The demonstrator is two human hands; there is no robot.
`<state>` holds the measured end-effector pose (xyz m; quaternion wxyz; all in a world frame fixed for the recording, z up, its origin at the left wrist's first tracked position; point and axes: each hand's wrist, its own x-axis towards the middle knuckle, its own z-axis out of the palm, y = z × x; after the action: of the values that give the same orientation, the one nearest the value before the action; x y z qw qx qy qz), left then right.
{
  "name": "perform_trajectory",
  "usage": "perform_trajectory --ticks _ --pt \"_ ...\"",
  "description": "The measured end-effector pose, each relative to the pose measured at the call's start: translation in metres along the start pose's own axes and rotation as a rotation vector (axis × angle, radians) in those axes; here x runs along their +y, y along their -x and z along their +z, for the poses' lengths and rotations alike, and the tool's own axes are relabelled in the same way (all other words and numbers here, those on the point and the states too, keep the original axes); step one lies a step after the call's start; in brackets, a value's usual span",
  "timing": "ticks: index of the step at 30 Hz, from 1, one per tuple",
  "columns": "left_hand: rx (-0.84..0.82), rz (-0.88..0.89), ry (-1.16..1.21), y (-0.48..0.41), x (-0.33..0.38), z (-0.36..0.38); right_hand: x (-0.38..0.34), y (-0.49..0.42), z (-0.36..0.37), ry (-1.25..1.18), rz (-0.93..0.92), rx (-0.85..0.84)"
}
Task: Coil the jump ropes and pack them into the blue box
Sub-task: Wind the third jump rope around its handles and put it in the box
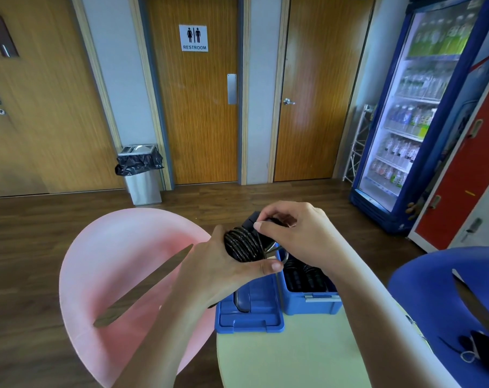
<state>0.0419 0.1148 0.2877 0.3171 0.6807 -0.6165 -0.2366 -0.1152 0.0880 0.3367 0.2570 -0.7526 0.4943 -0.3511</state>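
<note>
My left hand (223, 271) grips a black jump rope (241, 243) wound into a tight coil, thumb pressed along its lower side. My right hand (296, 233) pinches the upper end of the same rope, fingers closed on a dark handle part above the coil. Both hands hover over the blue box (310, 302), which stands open on the pale table (288, 359). Several black coiled ropes (303, 275) lie inside it. The box's blue lid (248, 315) rests on the table to its left, partly under my left hand.
A pink chair (117, 264) stands left of the table and a blue chair (445, 292) right, with a dark item (481, 351) on its seat. Farther back are a metal bin (142, 175), wooden doors, a drinks fridge (417, 113) and red lockers (467, 175).
</note>
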Motion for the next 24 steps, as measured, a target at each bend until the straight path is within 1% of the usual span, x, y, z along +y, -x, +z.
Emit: perform_trajectory --ticks 4,8,12,22,24 --pt "0.003 -0.002 -0.014 0.001 0.000 0.000 0.000 -0.001 -0.001 0.001 0.002 -0.034" --pt "0.004 -0.025 -0.015 0.000 -0.001 0.001 0.000 -0.001 0.005 -0.043 0.013 -0.022" --pt "-0.013 -0.049 -0.062 -0.001 -0.003 0.000 0.002 0.002 0.012 -0.126 0.053 -0.007" --pt "-0.003 -0.087 -0.135 -0.004 -0.008 0.002 0.010 -0.001 0.032 -0.190 0.146 -0.004" --pt "-0.003 -0.090 -0.161 -0.003 -0.010 0.004 0.012 -0.003 0.034 -0.203 0.154 -0.029"
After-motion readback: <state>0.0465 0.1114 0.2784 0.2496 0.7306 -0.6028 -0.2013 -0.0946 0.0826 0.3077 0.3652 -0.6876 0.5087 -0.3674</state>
